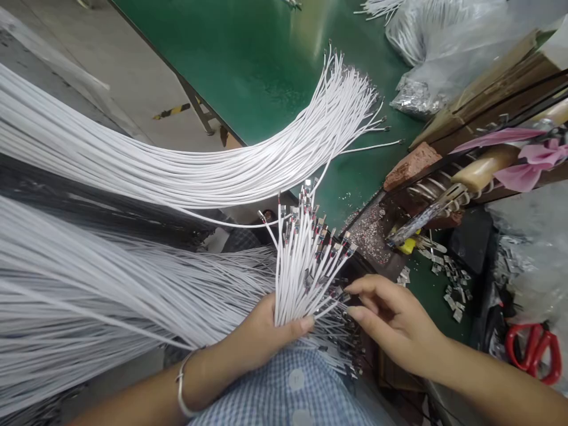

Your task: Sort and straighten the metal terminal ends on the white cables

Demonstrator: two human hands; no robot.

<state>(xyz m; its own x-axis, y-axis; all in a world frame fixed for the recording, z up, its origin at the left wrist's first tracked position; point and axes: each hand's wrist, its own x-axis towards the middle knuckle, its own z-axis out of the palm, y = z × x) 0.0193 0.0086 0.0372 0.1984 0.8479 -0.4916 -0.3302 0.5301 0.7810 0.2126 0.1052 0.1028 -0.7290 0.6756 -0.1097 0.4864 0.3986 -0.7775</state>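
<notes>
My left hand is closed around a bundle of white cables, its thumb across the front. The bundle's ends fan upward and carry small metal connectors, some with red wire showing. My right hand is just right of these ends. Its thumb and index finger are bent toward one connector, with a small gap between their tips. I see nothing clearly held there, and its other fingers are partly hidden. More white cables lie below and left of my left hand, their tips spreading over my lap.
Another thick bundle of white cables reaches across onto the green table. At right are a soldering iron in a coiled holder, a brick, loose metal pieces, red-handled scissors and plastic bags.
</notes>
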